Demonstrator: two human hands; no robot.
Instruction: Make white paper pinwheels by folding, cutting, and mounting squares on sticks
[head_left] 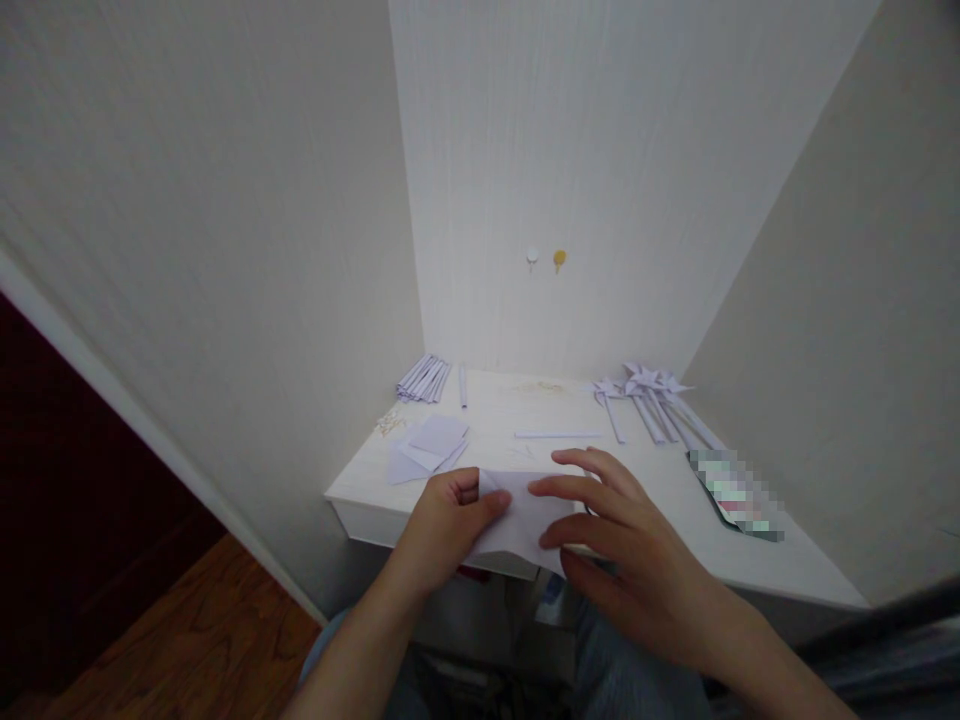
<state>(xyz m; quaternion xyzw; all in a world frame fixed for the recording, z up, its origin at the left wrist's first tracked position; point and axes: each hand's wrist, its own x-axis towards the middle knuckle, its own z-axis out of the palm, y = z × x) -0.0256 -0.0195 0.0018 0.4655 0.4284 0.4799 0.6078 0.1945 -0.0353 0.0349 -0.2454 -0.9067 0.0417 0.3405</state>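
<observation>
A white sheet of paper is held up over the front edge of the desk, with a crease or fold near its upper left corner. My left hand pinches its left side, thumb on top. Over the sheet's right part, my right hand has its fingers spread, two fingertips lying at or against the paper. Behind my left hand lies a loose pile of square paper sheets. A single rolled paper stick rests flat beyond the sheet.
Several paper pinwheels on sticks lie at the back right. A bundle of paper sticks and one separate stick are at the back left, near small pale pieces. A blurred packet lies right. Walls enclose the desk.
</observation>
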